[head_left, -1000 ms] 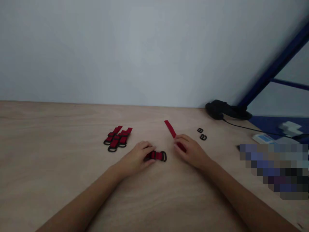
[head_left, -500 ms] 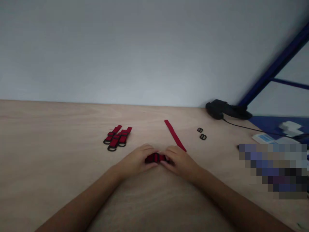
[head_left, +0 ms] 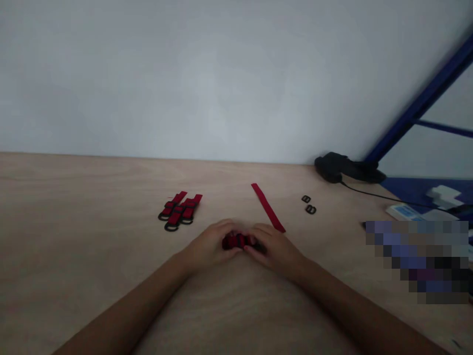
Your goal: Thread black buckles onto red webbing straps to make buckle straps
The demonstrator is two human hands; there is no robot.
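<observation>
Between my two hands is a short red webbing strap (head_left: 232, 241) with a dark buckle on it, partly hidden by the fingers. My left hand (head_left: 213, 246) grips its left end, thumb below and fingers above. On the other end, my right hand (head_left: 271, 246) pinches the strap near the buckle. Just beyond the right hand lies a flat loose red strap (head_left: 268, 207), slanting across the table. To the left rest several red straps (head_left: 181, 212) fitted with black slider buckles and black D-shaped rings.
Two small black pieces sit at the right: a slider buckle (head_left: 306, 199) and a D-shaped ring (head_left: 311, 209). A black corded device (head_left: 347, 167) lies by the wall. Farther right are a white-and-blue box (head_left: 402, 212) and a blurred-out area. The tabletop (head_left: 92, 236) is pale wood.
The hands stay in nearly the same place. The strap and buckle between them have shifted or turned slightly, and the fingers have moved a little. Everything else lies as before.
</observation>
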